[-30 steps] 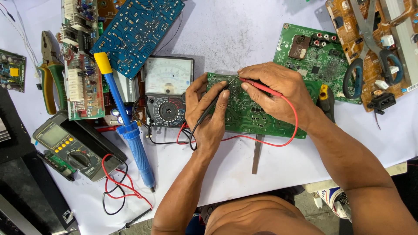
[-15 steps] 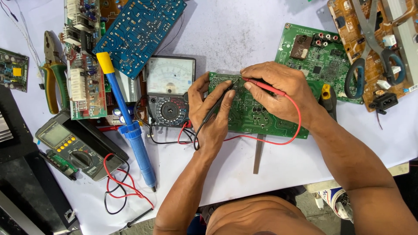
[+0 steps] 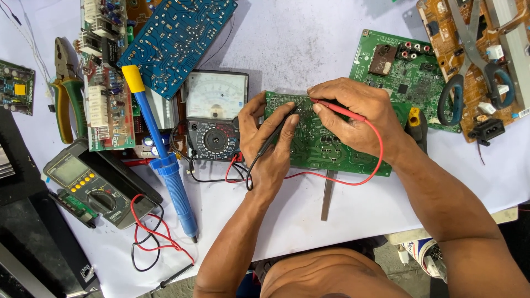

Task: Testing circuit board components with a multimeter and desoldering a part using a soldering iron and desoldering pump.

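The left hand (image 3: 269, 144) pinches one slim black test probe (image 3: 274, 134) between thumb and fingers, its tip set down on the green rectangular circuit board (image 3: 326, 149) that lies on the white table covering (image 3: 298, 44) in front of the person. The right hand (image 3: 358, 117) grips one red test probe (image 3: 337, 110) the same way, its tip on the upper left part of that board, close to the black probe's tip; both hands rest on the board. One red lead (image 3: 371, 165) loops from the right hand round the wrist and runs back under the left hand toward the single analogue meter with a white dial face and black rotary selector (image 3: 214, 116), which sits just left of the board. A flat grey metal strip (image 3: 327, 194) sticks out below the board's lower edge. Left of the meter lies one blue plunger-type desoldering pump with a yellow top (image 3: 160, 154), and farther left one grey-green digital multimeter (image 3: 88, 187) with its own red and black leads coiled below it. One blue printed board (image 3: 176, 38) lies above the pump. A second green board (image 3: 403, 72) lies at the upper right, one pair of blue-handled scissors (image 3: 469, 72) beyond it, and one pair of green-handled pliers (image 3: 66, 94) at far left.
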